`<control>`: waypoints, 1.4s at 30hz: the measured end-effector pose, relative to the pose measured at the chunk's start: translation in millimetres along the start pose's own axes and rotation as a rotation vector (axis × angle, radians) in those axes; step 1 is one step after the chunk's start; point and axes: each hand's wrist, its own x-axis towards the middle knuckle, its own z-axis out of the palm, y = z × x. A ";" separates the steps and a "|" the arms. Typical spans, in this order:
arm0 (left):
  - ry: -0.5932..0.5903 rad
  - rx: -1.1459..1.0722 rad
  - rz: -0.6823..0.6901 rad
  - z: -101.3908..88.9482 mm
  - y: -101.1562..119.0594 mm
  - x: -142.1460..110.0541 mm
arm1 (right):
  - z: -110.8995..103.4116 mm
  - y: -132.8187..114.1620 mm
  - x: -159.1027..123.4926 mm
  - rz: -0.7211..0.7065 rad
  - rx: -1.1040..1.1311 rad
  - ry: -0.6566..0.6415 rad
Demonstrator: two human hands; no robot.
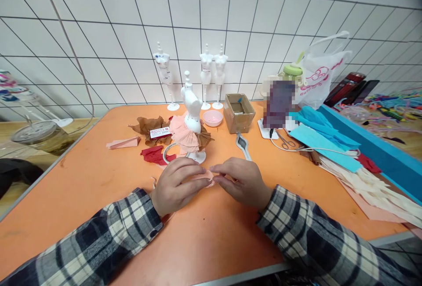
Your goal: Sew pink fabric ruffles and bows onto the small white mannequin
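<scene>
My left hand is closed round a small piece of pink crepe paper, low over the table. From the other side, the fingertips of my right hand pinch the same paper's edge. Just beyond them stands a white mini dress form on a round base, wearing a ruffled skirt of pink and brown crepe paper. A ring-shaped roll of tape lies beside its base, partly over red crepe paper. My left fingers partly cover the held paper.
Three more dress forms stand by the tiled wall. A pink bowl, a cardboard box and a grey tool are beyond my hands. Scissors, a cable, blue paper and cream strips lie right; a small box sits left.
</scene>
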 end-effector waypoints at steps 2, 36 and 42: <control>0.006 0.023 0.020 -1.1 1.5 -0.6 | -0.6 -0.5 -0.6 -0.117 -0.055 0.033; -0.001 -0.054 -0.183 -4.0 10.4 6.8 | -6.7 -3.5 -3.9 -0.198 -0.043 -0.092; 0.017 -0.145 -0.245 -2.2 11.1 8.3 | -2.3 -2.4 -3.5 -0.116 -0.065 -0.074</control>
